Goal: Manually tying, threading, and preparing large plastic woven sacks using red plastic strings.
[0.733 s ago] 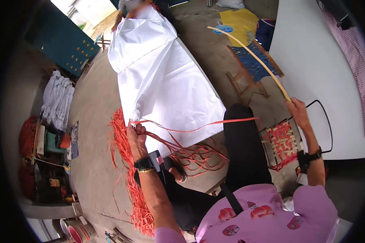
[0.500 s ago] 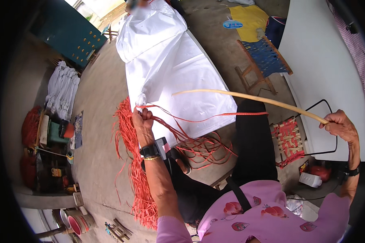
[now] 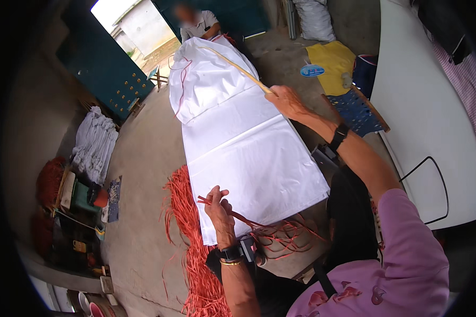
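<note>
My left hand (image 3: 218,211) is closed around a bunch of red plastic strips (image 3: 243,219); their short ends poke out beside the thumb and the rest trail down to the right. It is over the near left part of a stack of white plastic sheets or sacks (image 3: 254,169). My right arm stretches forward, and my right hand (image 3: 291,103) grips the thick end of a thin, pale wooden stick (image 3: 232,64). The stick's tip lies over the crumpled white sack (image 3: 206,100) at the far end. A loose red strip (image 3: 183,84) curls over that sack.
A heap of red strips (image 3: 206,274) hangs to the left of the sacks. At the far end sits another person (image 3: 198,26) in a light shirt. On the right are a blue woven chair (image 3: 357,111), a yellow cloth (image 3: 330,63) and a white panel (image 3: 428,105).
My right hand has swung forward and left with the stick. The near gathered sack corner has gone from my left hand, and the crumpled sack now lies at the far end, with a red strip there.
</note>
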A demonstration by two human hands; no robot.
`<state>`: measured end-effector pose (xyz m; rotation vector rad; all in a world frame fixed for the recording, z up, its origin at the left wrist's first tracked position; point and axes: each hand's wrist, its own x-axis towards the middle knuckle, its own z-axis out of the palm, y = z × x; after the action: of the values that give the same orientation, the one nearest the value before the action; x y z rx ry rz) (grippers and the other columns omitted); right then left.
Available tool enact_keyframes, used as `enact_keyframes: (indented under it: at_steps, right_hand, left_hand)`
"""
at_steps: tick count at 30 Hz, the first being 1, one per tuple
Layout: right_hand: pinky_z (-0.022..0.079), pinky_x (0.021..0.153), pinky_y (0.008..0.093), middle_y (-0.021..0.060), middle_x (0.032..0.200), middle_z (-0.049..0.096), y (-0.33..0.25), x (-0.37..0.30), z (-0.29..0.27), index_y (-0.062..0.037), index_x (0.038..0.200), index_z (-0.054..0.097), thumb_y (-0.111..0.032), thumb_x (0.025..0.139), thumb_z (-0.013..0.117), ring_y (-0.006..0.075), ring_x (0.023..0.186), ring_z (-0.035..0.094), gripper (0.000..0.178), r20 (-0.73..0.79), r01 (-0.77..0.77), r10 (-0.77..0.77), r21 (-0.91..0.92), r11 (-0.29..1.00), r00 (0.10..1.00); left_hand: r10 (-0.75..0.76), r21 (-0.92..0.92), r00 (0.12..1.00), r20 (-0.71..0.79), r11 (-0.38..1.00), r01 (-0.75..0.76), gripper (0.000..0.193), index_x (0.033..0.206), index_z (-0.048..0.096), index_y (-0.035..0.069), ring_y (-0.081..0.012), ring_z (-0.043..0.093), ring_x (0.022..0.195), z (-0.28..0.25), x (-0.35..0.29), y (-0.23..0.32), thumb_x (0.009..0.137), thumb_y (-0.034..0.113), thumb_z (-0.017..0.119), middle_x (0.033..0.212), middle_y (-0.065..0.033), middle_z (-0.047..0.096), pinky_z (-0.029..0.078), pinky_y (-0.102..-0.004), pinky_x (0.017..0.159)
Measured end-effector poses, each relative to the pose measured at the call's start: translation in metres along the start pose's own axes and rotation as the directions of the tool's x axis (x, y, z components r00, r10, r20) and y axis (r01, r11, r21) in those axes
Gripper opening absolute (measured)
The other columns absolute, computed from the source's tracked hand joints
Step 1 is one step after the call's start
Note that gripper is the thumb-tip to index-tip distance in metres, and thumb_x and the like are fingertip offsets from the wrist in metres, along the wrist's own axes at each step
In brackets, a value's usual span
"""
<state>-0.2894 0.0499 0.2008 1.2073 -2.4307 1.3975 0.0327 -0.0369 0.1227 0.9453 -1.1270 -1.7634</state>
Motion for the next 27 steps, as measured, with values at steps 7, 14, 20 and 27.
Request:
enact_keyframes:
  at_steps: [7,14,20,27]
  right_hand:
    - [0.043,0.060,0.0423,0.0196,0.068,0.056,0.120,-0.127,-0.105,0.0001,0.076,0.055,-0.027,0.083,0.051,0.0368,0.065,0.056,0.028,-0.035,-0.145,0.142,-0.095,0.985,0.989]
    - [0.045,0.055,0.0486,0.0181,0.060,0.056,0.221,-0.248,-0.154,-0.0060,0.080,0.055,-0.029,0.082,0.055,0.0384,0.060,0.057,0.023,-0.054,-0.130,0.127,-0.676,0.725,0.990]
    - [0.047,0.058,0.0359,0.0118,0.070,0.060,0.206,-0.254,-0.165,-0.0045,0.091,0.059,-0.026,0.082,0.058,0.0265,0.068,0.060,0.023,-0.162,-0.194,0.114,-0.669,0.718,0.980]
    - [0.028,0.048,0.0179,0.0013,0.066,0.044,-0.091,-0.241,-0.197,0.0010,0.120,0.044,-0.008,0.082,0.059,0.0052,0.055,0.037,0.042,-0.484,0.523,-0.221,0.680,0.513,0.847]
  left_hand:
    - [-0.078,-0.001,0.991,0.108,0.997,0.078,0.020,0.099,0.054,0.003,-0.0021,0.027,0.037,0.010,0.004,-0.009,0.085,0.016,0.059,0.070,-0.0054,0.060,0.020,-0.0179,0.035]
    - [0.224,-0.037,0.893,0.391,0.973,-0.228,0.024,0.105,0.058,0.005,0.0001,0.025,0.040,0.060,-0.066,0.061,0.088,0.021,0.057,0.074,-0.0036,0.057,0.019,-0.0165,0.035]
    - [0.748,-0.556,0.357,0.559,0.658,-0.508,0.063,0.127,0.036,0.000,-0.0009,0.025,0.040,0.085,-0.155,0.136,0.082,0.034,0.064,0.088,-0.0039,0.052,0.023,-0.0170,0.038]
    - [0.979,-0.345,0.201,0.031,0.199,-0.917,0.029,0.079,0.051,0.002,-0.0060,0.022,0.045,0.058,-0.205,0.158,0.075,0.027,0.066,0.075,0.0006,0.038,0.021,-0.0238,0.051]
